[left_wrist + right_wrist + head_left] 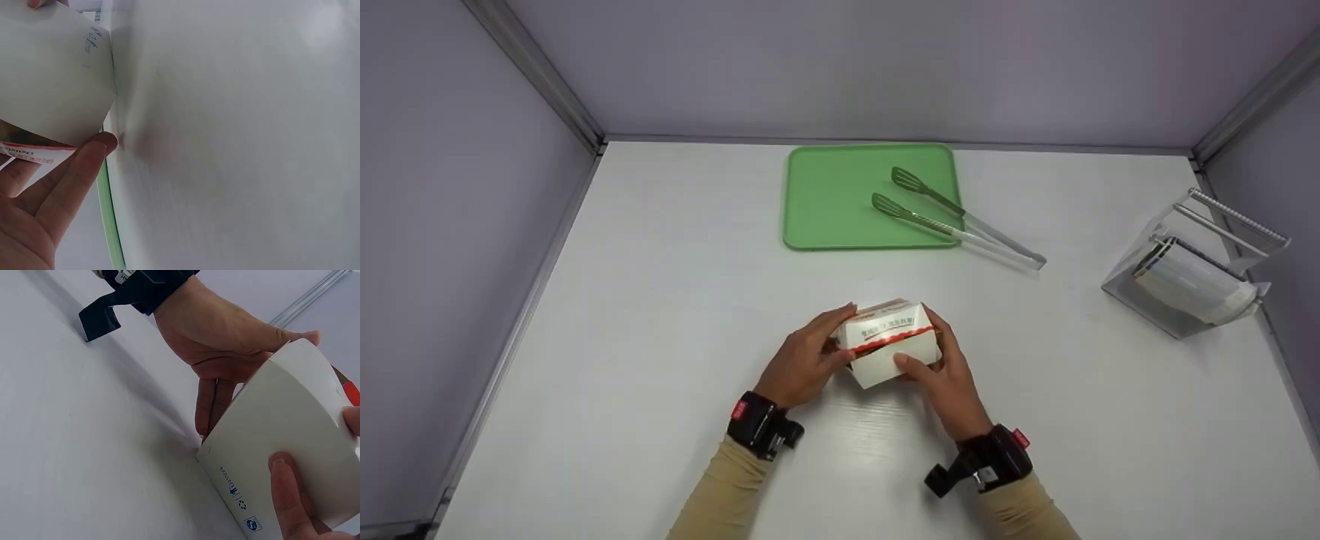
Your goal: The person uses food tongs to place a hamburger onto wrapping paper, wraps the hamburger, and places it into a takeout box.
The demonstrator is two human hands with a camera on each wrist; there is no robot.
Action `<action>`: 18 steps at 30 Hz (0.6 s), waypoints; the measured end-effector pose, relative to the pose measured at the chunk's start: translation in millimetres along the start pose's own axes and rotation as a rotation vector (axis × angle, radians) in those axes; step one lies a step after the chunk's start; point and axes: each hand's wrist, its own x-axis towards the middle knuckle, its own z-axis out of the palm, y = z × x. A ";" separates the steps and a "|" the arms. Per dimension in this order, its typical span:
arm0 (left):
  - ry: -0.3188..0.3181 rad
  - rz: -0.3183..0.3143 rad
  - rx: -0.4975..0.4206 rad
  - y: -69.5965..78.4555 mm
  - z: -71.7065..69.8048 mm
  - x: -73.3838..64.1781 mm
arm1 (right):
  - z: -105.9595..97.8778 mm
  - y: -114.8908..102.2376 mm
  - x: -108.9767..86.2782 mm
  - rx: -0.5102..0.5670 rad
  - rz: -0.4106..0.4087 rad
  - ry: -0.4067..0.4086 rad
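Both hands hold a white paper food box (885, 330) with a red wavy band and printing, tilted over the middle of the table. My left hand (804, 362) grips its left side, with the thumb at the front near the band. On the other side, my right hand (951, 384) grips it, thumb pressed on the plain front panel. A narrow dark gap runs along the red band; what lies inside cannot be made out. The left wrist view shows the box's plain white underside (56, 73) with small blue writing. In the right wrist view, left-hand fingers (289, 500) press the underside.
At the back of the white table (675, 300) lies a green tray (829, 199). Spread tongs (997, 240) rest partly on it, their handles reaching past its right edge. A clear stand or bag (1192, 285) with a pale roll-like thing stands at right. Walls enclose the sides and back.
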 end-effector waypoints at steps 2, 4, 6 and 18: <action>-0.001 0.012 0.013 0.4 -0.4 -1.7 | -1.0 1.0 -1.0 0.005 0.001 0.004; -0.017 0.023 0.001 1.4 -0.6 -3.5 | -2.0 1.8 -1.2 0.008 0.003 0.006; -0.043 0.025 -0.027 3.1 0.3 -5.0 | -2.7 2.2 -1.1 0.008 0.007 0.006; -0.013 -0.039 -0.042 12.8 14.4 -3.9 | -2.9 0.9 -3.3 -0.075 -0.024 -0.003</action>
